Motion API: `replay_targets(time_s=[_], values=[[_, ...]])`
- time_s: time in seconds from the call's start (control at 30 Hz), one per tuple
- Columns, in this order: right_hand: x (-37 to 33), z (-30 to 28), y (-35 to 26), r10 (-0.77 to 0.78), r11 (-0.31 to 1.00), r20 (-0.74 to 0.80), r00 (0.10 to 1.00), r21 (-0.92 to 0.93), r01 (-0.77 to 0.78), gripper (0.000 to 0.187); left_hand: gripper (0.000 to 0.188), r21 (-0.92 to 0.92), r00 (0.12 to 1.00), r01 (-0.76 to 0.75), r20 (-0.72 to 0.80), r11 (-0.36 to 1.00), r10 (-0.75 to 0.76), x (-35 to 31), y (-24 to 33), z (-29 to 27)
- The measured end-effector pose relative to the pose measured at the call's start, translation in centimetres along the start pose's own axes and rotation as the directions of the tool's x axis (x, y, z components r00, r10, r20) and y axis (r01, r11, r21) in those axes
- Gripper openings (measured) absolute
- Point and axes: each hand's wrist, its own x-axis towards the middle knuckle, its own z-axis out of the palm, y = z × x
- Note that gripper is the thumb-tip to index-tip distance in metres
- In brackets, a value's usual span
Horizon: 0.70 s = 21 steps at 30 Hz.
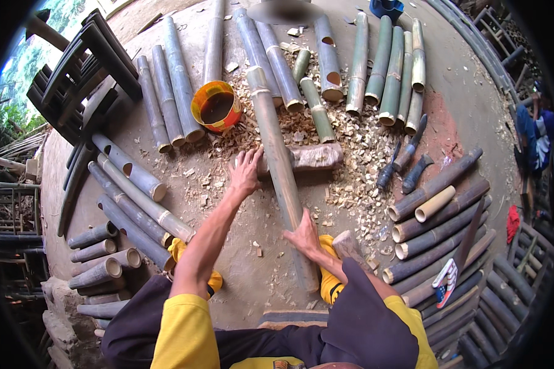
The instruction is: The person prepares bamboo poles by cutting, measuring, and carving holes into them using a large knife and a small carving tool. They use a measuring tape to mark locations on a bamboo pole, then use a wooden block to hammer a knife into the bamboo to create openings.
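Observation:
A long bamboo pole lies at a slant across a short wooden log on the ground in front of me. My right hand is wrapped round the pole's near part, with some fingers hidden behind it. My left hand grips the log's left end, its fingers curled over the top, just left of the pole. Pale wood chips are scattered around the log. Near my right foot lies a rounded piece of wood, partly hidden by my forearm.
An orange and yellow bucket of dark liquid stands beyond my left hand. Bamboo tubes lie fanned around me, some with cut holes. Dark-handled tools lie right of the chips. A handsaw rests on the right-hand bamboo.

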Motion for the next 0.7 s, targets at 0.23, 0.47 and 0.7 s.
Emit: replay_targets(time_s=[0.23,0.47,0.7], values=[[-2.0,-2.2,3.5,0.146,0.989,0.118,0.982,0.013,-0.149,0.087,0.079,-0.003,0.996,-0.056,0.076,0.998,0.056,-0.3,0.6,0.8],[-2.9,0.5,2.0,0.136,0.977,0.379,0.915,0.102,-0.187,0.092,0.080,-0.020,0.994,0.075,-0.079,0.997,-0.076,-5.5,-2.9,-0.1],[-2.5,-9.0,7.2,-0.114,0.993,0.060,0.992,0.006,0.114,0.069,0.073,-0.641,0.867,0.120,-0.305,0.758,-0.394,-10.7,11.0,3.1]])
